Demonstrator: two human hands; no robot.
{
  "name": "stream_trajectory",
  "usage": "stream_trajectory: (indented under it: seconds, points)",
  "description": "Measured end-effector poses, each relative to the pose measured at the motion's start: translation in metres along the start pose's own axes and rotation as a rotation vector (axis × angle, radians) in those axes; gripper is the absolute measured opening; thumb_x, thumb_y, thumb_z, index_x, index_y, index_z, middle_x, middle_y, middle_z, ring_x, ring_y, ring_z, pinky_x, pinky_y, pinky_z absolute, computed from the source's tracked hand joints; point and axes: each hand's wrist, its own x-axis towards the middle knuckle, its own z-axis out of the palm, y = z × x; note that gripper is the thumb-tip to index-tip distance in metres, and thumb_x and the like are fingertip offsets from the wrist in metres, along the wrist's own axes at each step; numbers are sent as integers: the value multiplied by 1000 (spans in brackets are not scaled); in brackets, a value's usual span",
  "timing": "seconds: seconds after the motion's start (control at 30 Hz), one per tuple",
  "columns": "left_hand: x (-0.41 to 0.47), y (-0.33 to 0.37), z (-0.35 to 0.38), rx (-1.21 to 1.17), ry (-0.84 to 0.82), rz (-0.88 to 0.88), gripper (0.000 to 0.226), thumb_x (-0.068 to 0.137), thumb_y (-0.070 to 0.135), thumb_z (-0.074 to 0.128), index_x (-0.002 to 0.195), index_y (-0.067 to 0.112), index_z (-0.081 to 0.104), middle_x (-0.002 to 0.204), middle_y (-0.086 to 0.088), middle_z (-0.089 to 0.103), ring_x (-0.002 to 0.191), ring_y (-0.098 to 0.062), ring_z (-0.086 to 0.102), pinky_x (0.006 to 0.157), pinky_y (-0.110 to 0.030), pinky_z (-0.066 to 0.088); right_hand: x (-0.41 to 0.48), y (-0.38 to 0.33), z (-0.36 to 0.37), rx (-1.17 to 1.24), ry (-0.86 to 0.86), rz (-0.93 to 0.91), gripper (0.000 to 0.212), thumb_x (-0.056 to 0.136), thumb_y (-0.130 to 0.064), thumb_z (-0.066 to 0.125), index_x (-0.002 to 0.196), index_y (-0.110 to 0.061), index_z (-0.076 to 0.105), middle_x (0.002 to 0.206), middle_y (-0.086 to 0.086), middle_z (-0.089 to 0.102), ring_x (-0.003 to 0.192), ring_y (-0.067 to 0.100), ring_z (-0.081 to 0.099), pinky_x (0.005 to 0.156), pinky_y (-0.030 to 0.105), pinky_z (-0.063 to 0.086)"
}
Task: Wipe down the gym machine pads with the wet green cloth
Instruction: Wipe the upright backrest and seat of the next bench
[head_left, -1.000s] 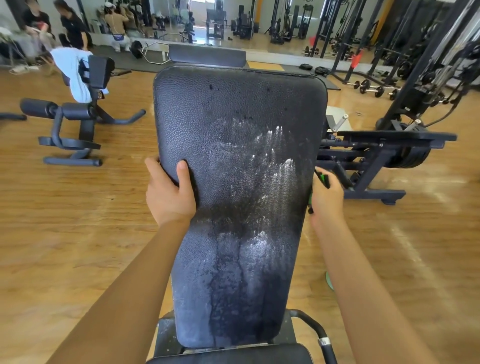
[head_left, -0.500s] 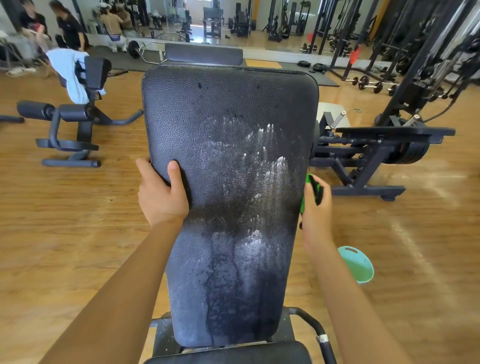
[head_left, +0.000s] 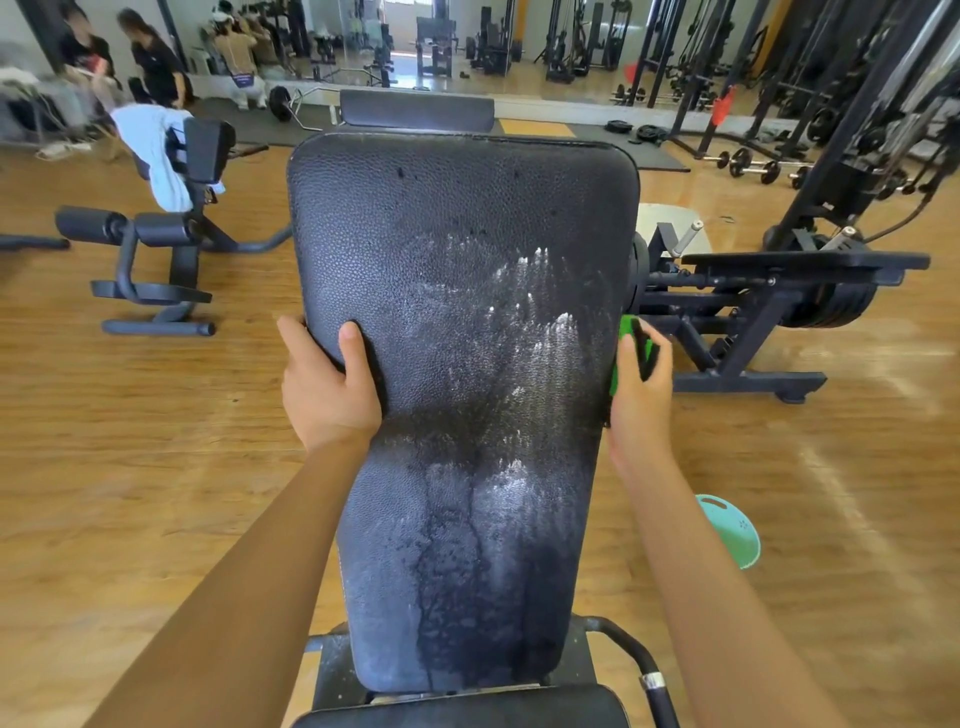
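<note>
1. The left hand (head_left: 327, 395) gripped the left edge of the black back pad (head_left: 457, 338). Its thumb lay across the face and its fingers (head_left: 293, 335) curled round the edge toward the back, which braced the pad.
2. The right hand (head_left: 641, 400) was closed round the wet green cloth (head_left: 623, 338) and pressed it against the pad's right edge, about level with the left hand.
3. The step in hand looked like wiping that side edge. The face carried wet runs down its lower half and whitish smears right of centre, while the top strip looked drier.
4. To do it well, the cloth should wrap the edge so that rim and side are covered together, then travel along it in one long stroke. The left hand's grip should be firm enough to resist the push.
5. The whitish smears probably called for another pass across the face, worked from the top downward so that drips land on parts not yet finished.
6. A teal basin (head_left: 730, 530) stood on the wooden floor (head_left: 104, 467) just right of the machine, handy for rinsing the cloth.
7. Only the near edge of the seat pad (head_left: 467, 709) showed, so whether it had been wiped could not be told.
</note>
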Motion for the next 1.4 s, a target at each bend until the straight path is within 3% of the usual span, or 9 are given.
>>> stream_trajectory:
  seconds: [0.13,0.23,0.37,0.53,0.67,0.8,0.97,1.17,1.4]
  points:
    - [1,-1,1,35,5,-10,48,93,42,36,110,-3,41,85,-26,61,77,-47,53,59,-33,11,-28,51,-23,-77,-34,150,17,99,-33,53,115,-37,56,125,1,60,120,28,54,106,49,41]
    - [0,-1,0,30,8,-10,47,93,41,36,110,-2,41,83,-21,60,77,-46,53,59,-33,13,-62,88,-45,-144,-23,291,13,99,-36,51,110,-41,56,124,7,60,104,21,56,85,35,49]
    - [0,-2,1,27,12,-10,46,93,41,36,110,-2,41,84,-21,61,77,-45,54,58,-34,15,-78,90,-52,-93,-2,363,13,101,-26,50,105,-37,56,120,6,59,90,12,52,66,24,41]
    - [1,-3,1,0,2,7,46,93,42,36,110,-1,41,88,-19,62,78,-43,55,58,-34,20,-36,46,-30,63,-34,244,19,99,-19,53,106,-33,63,125,6,61,118,29,58,101,49,47]
    - [0,-3,1,3,-6,14,56,89,51,30,107,-1,40,78,-10,53,73,-41,53,57,-34,18,-25,37,-23,74,-24,186,20,97,-22,55,114,-32,61,128,6,60,119,23,56,105,50,44]
    - [0,-3,2,17,7,8,53,91,48,32,110,-1,41,80,-12,57,75,-42,54,58,-34,17,-47,62,-38,35,-65,257,20,100,-25,52,119,-32,56,124,9,60,97,22,56,75,35,47]
    - [-1,-2,1,21,14,3,48,93,43,35,112,-1,41,89,-21,62,79,-45,54,59,-33,16,-85,103,-63,-70,-52,455,23,101,-23,49,124,-21,53,97,5,55,63,7,45,39,14,36]
    - [0,-3,1,21,17,7,57,89,51,30,108,-1,41,80,-15,56,76,-44,53,59,-33,14,-105,122,-79,-155,-66,507,22,102,-21,49,123,-24,55,98,7,56,64,8,45,43,11,36]
    - [0,0,1,25,9,-9,50,91,45,33,109,-1,41,81,-10,54,77,-44,53,59,-32,14,-50,54,-41,172,-103,398,22,100,-12,50,116,-23,60,113,4,66,97,19,64,75,30,54]
